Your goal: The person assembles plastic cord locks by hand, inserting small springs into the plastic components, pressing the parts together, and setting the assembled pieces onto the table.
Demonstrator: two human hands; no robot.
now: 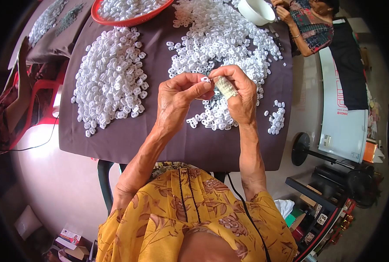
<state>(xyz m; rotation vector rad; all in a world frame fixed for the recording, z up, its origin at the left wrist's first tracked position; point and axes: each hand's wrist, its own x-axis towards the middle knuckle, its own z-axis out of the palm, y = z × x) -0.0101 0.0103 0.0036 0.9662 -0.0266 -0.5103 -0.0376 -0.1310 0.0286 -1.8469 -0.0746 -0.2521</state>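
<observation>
Over the table, my two hands meet in front of the white pieces. My left hand (177, 98) pinches a small white oval plastic piece (205, 80) between thumb and fingertips. Beside it, my right hand (242, 94) is closed round a cream cloth-wrapped handle (225, 87), whose dark tip points at the white piece. What the tip is like is too small to make out. Beyond and below my hands spreads a large heap of similar white pieces (220, 43) with holes. Another heap (109, 78) lies left of my left hand.
A brown cloth (168, 144) covers the table. At the far edge stand a red basin (133, 19) full of white pieces and a white bowl (256, 12). A small pile (276, 118) lies near the right edge. Other people sit at the far right (310, 26) and left (11, 105).
</observation>
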